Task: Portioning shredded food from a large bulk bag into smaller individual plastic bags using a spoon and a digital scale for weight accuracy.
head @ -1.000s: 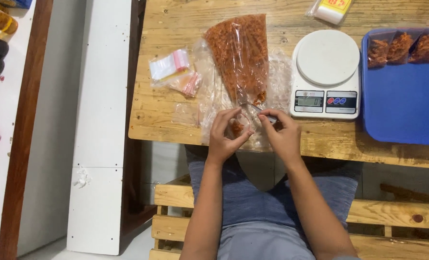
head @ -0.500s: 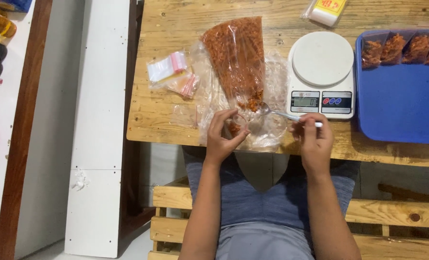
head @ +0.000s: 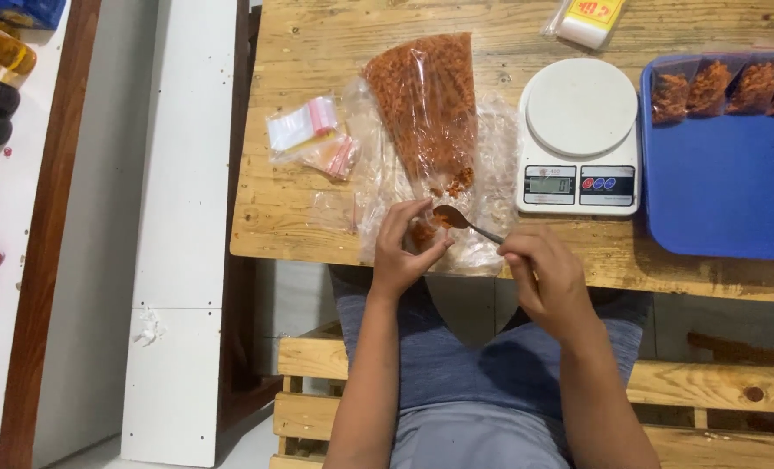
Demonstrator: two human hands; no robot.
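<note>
Hidden and cut-off parts at the packing table

The left hand [head: 404, 252] covers most of the small bag it pinches; the right hand [head: 547, 278] hides the spoon [head: 465, 221] handle's end. The blue tray [head: 725, 191] and its filled packets [head: 721, 87] run off the right edge. The scale [head: 579, 139] display is too small to read.

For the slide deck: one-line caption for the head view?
Right hand spoons orange shredded food from the large clear bag into a small pouch held by the left hand.
</note>
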